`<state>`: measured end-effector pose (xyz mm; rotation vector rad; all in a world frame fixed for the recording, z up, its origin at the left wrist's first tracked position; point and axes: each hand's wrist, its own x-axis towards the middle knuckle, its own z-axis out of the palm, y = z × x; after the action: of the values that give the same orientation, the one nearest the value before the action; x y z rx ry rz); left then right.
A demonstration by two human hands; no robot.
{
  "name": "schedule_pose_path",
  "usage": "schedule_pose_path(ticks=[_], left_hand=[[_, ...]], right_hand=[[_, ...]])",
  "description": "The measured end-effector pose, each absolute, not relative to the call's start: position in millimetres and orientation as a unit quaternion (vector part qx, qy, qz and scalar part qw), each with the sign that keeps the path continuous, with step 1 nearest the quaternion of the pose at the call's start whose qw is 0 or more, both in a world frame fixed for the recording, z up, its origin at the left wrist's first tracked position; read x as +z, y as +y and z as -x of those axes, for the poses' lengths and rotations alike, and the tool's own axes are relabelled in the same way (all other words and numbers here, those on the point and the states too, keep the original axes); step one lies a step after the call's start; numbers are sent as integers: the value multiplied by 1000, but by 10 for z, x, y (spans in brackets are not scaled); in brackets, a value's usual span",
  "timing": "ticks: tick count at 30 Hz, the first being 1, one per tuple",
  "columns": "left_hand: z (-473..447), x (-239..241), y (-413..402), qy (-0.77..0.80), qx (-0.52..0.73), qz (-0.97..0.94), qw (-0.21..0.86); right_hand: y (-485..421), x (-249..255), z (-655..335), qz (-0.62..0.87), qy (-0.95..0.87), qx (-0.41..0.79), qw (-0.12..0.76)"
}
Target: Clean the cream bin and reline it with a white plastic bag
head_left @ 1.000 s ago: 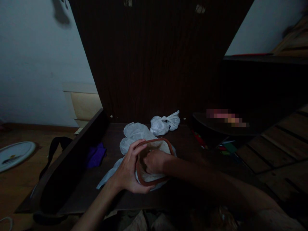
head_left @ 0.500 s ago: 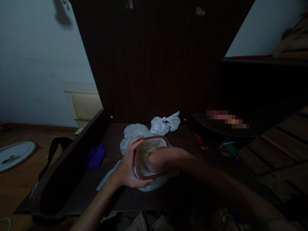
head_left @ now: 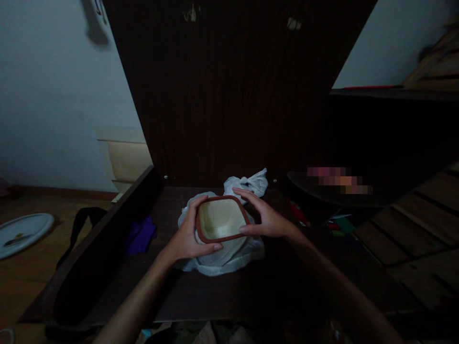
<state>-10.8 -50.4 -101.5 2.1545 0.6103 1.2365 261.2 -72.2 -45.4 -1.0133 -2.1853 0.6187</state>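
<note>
A squarish container with a brown rim and a smooth pale inside stands in front of me on the dark wooden surface, its mouth tipped towards me. My left hand grips its left side, thumb along the near edge. On the opposite side my right hand holds the rim between thumb and fingers. A thin white plastic bag spreads out around and beneath the container. Just behind it lies a knotted white plastic bag.
A purple cloth lies to the left beside a raised dark side board. At the back rises a tall dark wooden panel. Colourful items sit under a dark shelf at right. A white round lid-like object is on the floor.
My right hand has come out of the container and now grips its right rim. The container has tilted towards me, and its inside now looks smooth instead of crumpled.
</note>
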Motion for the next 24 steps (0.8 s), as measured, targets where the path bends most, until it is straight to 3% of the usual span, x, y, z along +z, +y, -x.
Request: schedule_pose_path(ticks=[5,15,24], left_hand=[[140,-1013,-473,245,445,-802,315],[64,-1101,-465,231,498,-800,242],[41,-1123,-461,225,505,-795,250]], right_hand=[[-676,-617,-2552,410,-814,276,307],[-608,-957,-2503,351,-799,286,397],[-640,-998,-2446,345,-774,317,426]])
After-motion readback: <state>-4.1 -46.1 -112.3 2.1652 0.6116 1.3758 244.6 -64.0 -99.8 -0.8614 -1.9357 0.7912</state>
